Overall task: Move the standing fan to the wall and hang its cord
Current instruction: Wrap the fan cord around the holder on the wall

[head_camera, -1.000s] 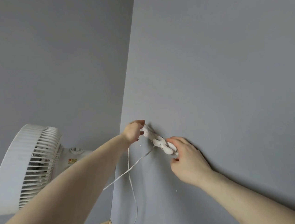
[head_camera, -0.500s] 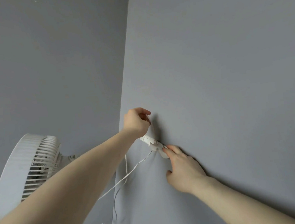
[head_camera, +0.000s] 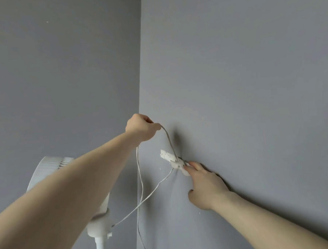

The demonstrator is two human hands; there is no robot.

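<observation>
Fan at the wall, cord being hung on the hook strip.

The standing fan (head_camera: pixel 50 174) stands in the corner left of the hook strip (head_camera: pixel 169 156) on the grey wall (head_camera: pixel 244 77). Left hand (head_camera: pixel 140 129), fingers clenched, lifts a loop of cord (head_camera: pixel 140 178) above the strip; right hand (head_camera: pixel 206 182) fingers press the strip's end. Hanging looks unfinished: slack trails below.

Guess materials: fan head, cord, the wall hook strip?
Fan head: likely moulded white plastic, matte; thin ribbed grille slats.
Cord: thin white flexible cable, probably PVC-jacketed; it loops and hangs slack.
Hook strip: white, probably plastic; too small to tell the finish.
</observation>
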